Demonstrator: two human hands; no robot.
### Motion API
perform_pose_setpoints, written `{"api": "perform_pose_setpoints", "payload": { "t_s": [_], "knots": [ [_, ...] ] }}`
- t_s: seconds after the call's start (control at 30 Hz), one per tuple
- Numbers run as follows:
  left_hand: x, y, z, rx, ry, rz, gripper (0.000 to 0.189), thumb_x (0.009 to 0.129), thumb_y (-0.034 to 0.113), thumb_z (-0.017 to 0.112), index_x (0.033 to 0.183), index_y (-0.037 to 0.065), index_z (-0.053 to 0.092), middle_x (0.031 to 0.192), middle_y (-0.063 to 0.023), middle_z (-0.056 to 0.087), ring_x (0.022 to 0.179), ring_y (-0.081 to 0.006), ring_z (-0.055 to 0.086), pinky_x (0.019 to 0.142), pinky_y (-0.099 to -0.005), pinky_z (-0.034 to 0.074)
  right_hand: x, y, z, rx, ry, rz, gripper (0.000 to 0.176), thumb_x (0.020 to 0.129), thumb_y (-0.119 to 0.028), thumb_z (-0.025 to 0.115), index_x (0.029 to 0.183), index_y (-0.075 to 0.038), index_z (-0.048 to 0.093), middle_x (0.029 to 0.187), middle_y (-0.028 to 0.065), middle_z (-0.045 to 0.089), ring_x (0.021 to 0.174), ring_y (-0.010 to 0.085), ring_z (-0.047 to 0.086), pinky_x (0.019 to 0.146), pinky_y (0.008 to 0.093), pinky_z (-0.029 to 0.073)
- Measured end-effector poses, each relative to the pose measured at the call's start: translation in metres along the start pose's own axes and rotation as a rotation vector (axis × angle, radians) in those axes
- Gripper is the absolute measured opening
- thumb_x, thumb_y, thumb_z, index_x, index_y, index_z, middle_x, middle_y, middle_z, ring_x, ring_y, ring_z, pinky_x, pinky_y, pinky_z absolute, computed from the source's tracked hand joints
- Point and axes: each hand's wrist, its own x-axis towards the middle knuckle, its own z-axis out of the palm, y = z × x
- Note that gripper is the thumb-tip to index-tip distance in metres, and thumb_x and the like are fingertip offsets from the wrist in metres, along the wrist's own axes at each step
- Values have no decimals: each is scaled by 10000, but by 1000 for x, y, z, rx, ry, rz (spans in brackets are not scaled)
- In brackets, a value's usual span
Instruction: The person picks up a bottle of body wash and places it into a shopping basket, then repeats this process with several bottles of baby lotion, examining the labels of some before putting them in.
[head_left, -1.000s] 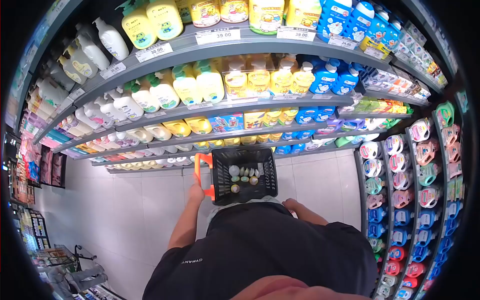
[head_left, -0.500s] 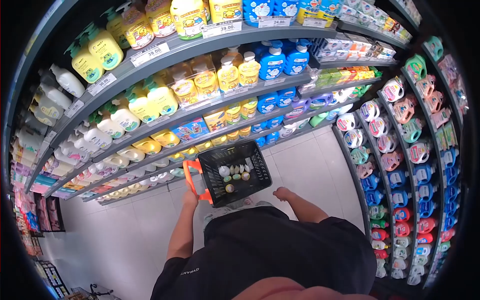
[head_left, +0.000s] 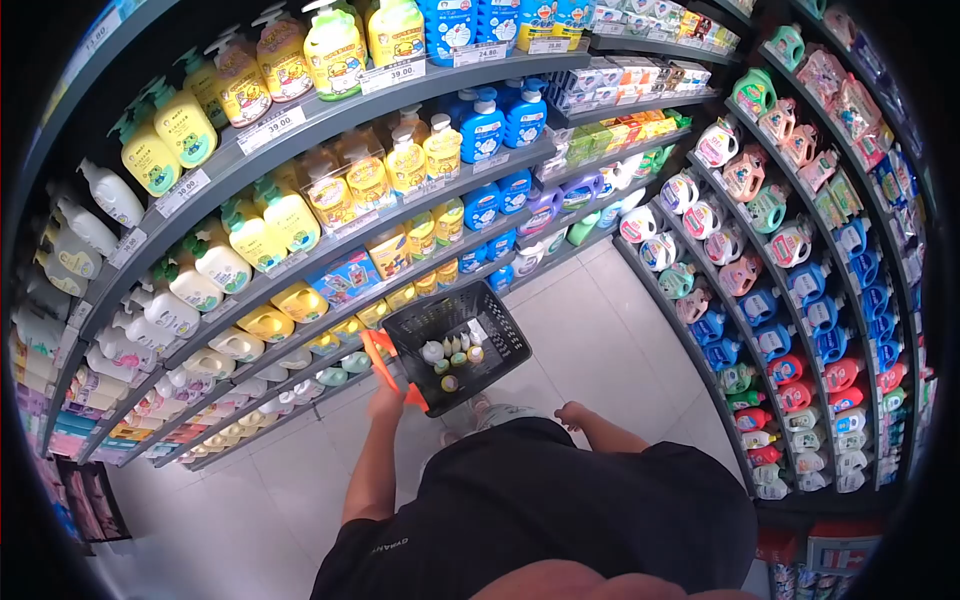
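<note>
A black shopping basket (head_left: 503,325) with an orange handle (head_left: 380,356) hangs in front of the body. My left hand (head_left: 387,400) is closed round the handle at the basket's left side. Several small bottles or jars (head_left: 452,352), some with pale tops, sit together on the basket's floor; their labels are too small to read. My right hand (head_left: 572,412) hangs to the right of the basket, apart from it, with the fingers curled in. Whether anything small is in it cannot be made out.
Ahead and left, curved shelves (head_left: 350,92) carry yellow, white and blue pump bottles above price tags. More shelves (head_left: 690,235) on the right hold detergent bottles (head_left: 758,305). Pale floor tiles (head_left: 570,340) lie below. A red item (head_left: 775,545) shows at the lower right.
The view has turned to the right, so the shelves appear further left and more of the right-hand rack shows. The basket is tilted a little more, with my left hand still on its handle.
</note>
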Motion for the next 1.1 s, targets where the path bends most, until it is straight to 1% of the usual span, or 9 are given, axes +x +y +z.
{"api": "perform_pose_setpoints", "payload": {
  "t_s": [0.23,0.33,0.43,0.57,0.63,0.83,0.87,1.07,1.1],
  "knots": [
    [3,25,-4,-31,2,10,1167,887,316,757,1603,37,-121,1076,-215,722,980,-383,701,854,-477,549,12,-22,-31,-11,77,-107,404,875,-325,571,949,45,714,893,180,746,662,290,733,633,422,607],
    [7,37,1,50,17,-69,1138,900,278,733,1597,20,-128,1069,-219,723,980,-376,705,852,-467,561,29,-32,-53,-147,230,-241,451,862,-348,581,998,61,716,985,237,742,804,353,746,772,437,603],
    [33,30,33,151,47,-147,1106,908,212,694,1580,-14,-155,1036,-212,731,953,-362,718,836,-454,576,43,-47,-74,-147,319,-247,494,884,-376,570,1063,60,719,1178,296,680,1154,418,648,1004,471,514],
    [18,77,14,200,-2,-278,1100,902,132,644,1537,-53,-235,999,-212,740,904,-344,736,820,-435,586,57,-76,-124,-210,242,-315,504,885,-381,560,1115,41,710,1220,296,665,1161,406,649,1001,463,520],
    [21,78,22,104,2,-301,1200,893,205,700,1510,-34,-301,1058,-253,722,955,-357,726,860,-439,577,74,-85,-152,-367,148,-393,506,881,-381,559,1122,39,707,1233,289,662,1169,403,647,1009,463,517],
    [33,76,22,-52,-123,-377,1286,898,277,705,1435,-7,-428,1115,-299,701,1022,-387,710,916,-426,562,103,-93,-224,-351,181,-440,549,863,-400,561,1080,81,708,1169,312,680,1125,425,663,988,474,524],
    [35,75,27,-56,-105,-363,1287,900,283,701,1428,-4,-438,1125,-307,697,1040,-396,705,927,-425,558,105,-92,-237,-464,155,-521,524,861,-390,562,1025,83,718,1035,298,718,1013,411,708,936,468,553],
    [26,98,50,209,15,-488,1261,905,346,680,1453,-27,-392,1275,-346,628,1216,-412,631,1034,-444,503,149,-83,-256,-315,188,-347,459,875,-351,572,940,82,710,802,238,727,695,332,738,730,435,606],
    [13,116,12,95,-93,-411,1209,905,365,677,1501,-42,-292,1317,-334,610,1248,-397,613,1054,-445,489,146,-87,-255,-256,157,-304,446,877,-343,575,924,82,702,782,225,720,669,320,731,682,433,602]
  ]
}}
